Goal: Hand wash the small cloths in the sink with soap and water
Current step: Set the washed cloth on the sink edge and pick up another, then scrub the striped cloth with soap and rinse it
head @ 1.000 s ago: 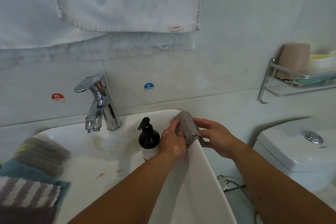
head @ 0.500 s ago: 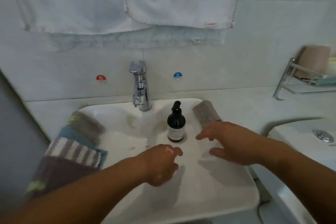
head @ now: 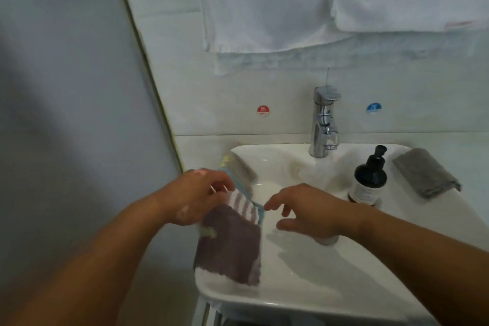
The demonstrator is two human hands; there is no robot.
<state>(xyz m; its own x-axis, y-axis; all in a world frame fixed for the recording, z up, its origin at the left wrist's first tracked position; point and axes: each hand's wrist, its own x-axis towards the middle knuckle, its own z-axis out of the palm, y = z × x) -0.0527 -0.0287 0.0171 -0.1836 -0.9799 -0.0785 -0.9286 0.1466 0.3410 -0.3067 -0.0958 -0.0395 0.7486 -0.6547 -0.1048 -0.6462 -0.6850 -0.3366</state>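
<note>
The purple cloth (head: 230,243) with the white and purple stripes at its top hangs over the left rim of the sink (head: 291,296), partly inside the basin and partly on the edge. My left hand (head: 195,198) holds it at the striped end, the fingers curled down on the fabric. Under this cloth I see a thin teal edge of another one, and just behind my left hand a grey cloth with a yellow border (head: 239,169) lies on the same rim. My right hand (head: 304,209) is above the basin, just beside the striped corner, with the fingers loose and a little spread; it holds nothing, and I cannot tell if the forefinger touches the cloth. On the right rim of the sink lies a folded grey cloth (head: 426,172), well apart from my hands. Near it, inside the back of the sink, stands the dark soap bottle (head: 369,177) with a pump. The chrome faucet (head: 324,124) is at the back in the middle, between a red sticker (head: 263,110) and a blue sticker (head: 373,108) on the wall. Above them hang white towels (head: 264,2).
</note>
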